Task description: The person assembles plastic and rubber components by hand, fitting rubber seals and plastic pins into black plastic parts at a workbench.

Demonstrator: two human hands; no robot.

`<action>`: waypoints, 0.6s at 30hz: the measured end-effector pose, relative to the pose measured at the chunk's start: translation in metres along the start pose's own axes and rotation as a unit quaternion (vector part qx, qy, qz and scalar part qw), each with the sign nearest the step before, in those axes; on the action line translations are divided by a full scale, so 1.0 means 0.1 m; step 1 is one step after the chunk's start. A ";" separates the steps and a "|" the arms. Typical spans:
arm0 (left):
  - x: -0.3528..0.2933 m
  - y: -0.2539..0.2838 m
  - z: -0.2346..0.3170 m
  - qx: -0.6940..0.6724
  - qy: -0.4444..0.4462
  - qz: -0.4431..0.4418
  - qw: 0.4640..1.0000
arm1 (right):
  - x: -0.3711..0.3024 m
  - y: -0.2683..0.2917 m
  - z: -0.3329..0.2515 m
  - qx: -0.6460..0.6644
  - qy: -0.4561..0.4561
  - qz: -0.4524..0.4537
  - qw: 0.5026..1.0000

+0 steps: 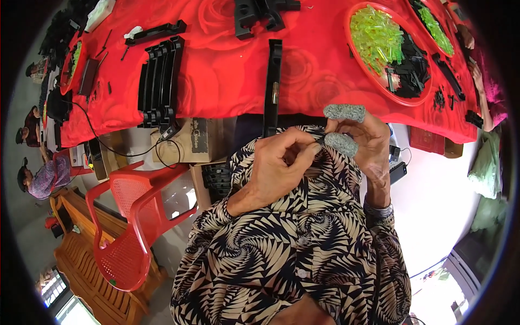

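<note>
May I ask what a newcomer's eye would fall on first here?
The red rose-patterned tablecloth across the top would probably draw the eye first, then the yellow-green pieces heaped in the red tray at upper right. Near the middle, grey wraps on the right grip stand out, as does the patterned shirt below.

Only lettering noticed: a dark printed patch (199,135), text running approx. sideways, on the side of a brown cardboard box (186,143) that stood under the counter (227,81), L of the person's torso. Other marks, if any, were unreadable.
</note>
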State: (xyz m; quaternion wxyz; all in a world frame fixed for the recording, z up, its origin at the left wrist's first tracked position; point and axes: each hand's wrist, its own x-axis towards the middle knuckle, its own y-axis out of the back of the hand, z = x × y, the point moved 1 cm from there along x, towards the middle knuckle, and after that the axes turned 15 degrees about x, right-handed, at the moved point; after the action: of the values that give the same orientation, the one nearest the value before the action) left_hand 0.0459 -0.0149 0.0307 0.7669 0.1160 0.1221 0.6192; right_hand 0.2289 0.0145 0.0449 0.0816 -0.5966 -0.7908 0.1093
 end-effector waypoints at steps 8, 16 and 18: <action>0.02 -0.01 -0.05 -0.007 -0.013 0.066 0.998 | 0.02 -0.02 -0.02 0.069 -0.031 0.010 0.997; 0.01 0.01 -0.05 -0.029 0.068 0.021 0.997 | 0.03 0.04 0.04 0.142 -0.040 0.011 0.989; 0.01 -0.02 -0.03 -0.014 0.063 0.018 0.998 | 0.02 0.02 0.05 0.104 -0.044 0.019 0.993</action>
State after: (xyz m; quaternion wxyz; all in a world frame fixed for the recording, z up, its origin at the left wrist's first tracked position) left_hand 0.0470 -0.0145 0.0271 0.7480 0.0675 0.1594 0.6407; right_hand 0.2288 0.0169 0.0395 0.1063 -0.5945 -0.7664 0.2189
